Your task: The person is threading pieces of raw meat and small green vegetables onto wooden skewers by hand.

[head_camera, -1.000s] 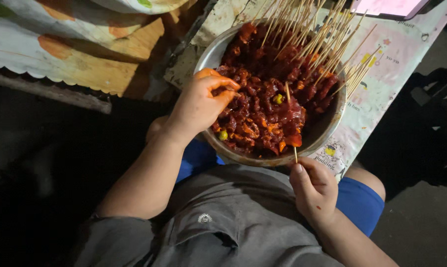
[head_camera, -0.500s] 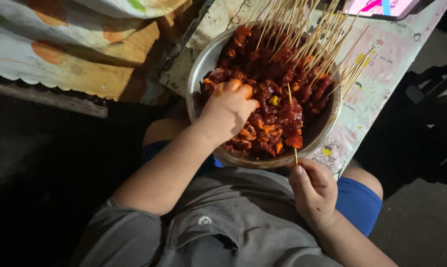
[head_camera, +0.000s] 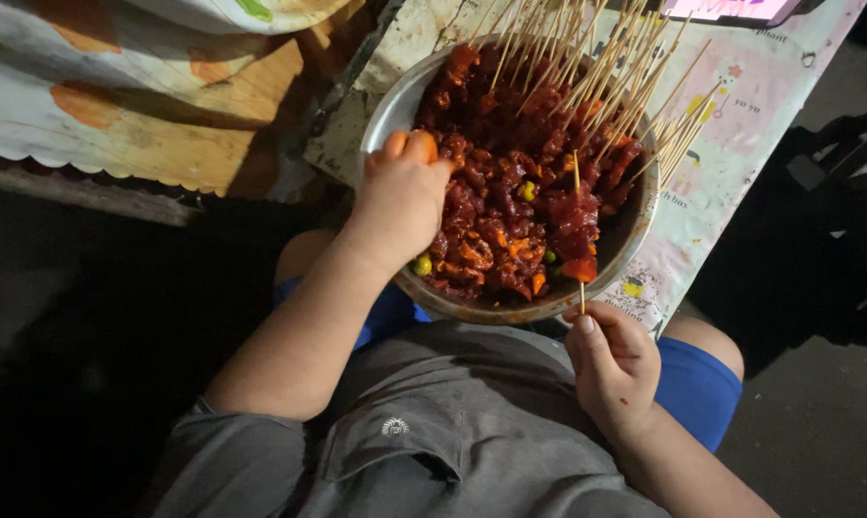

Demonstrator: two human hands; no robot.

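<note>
A round metal bowl [head_camera: 391, 113] full of red marinated meat pieces [head_camera: 510, 192] rests on the table edge above my lap. Several loaded wooden skewers [head_camera: 606, 67] lean against its far rim. My left hand [head_camera: 400, 201] reaches into the bowl's left side, fingers curled among the meat and smeared with sauce. My right hand [head_camera: 611, 360] sits below the bowl's near rim, pinching the lower end of one wooden skewer [head_camera: 578, 230] that stands up with meat and an orange piece threaded on it.
A patterned cloth [head_camera: 731, 125] covers the table under the bowl. A wooden bench with a printed cover [head_camera: 136, 105] stands at the left. A lit phone screen [head_camera: 731, 10] lies at the top right. Dark floor surrounds my knees.
My left hand has shifted from the bowl's left rim deeper toward the near-left part of the meat. The right hand with its skewer has barely moved.
</note>
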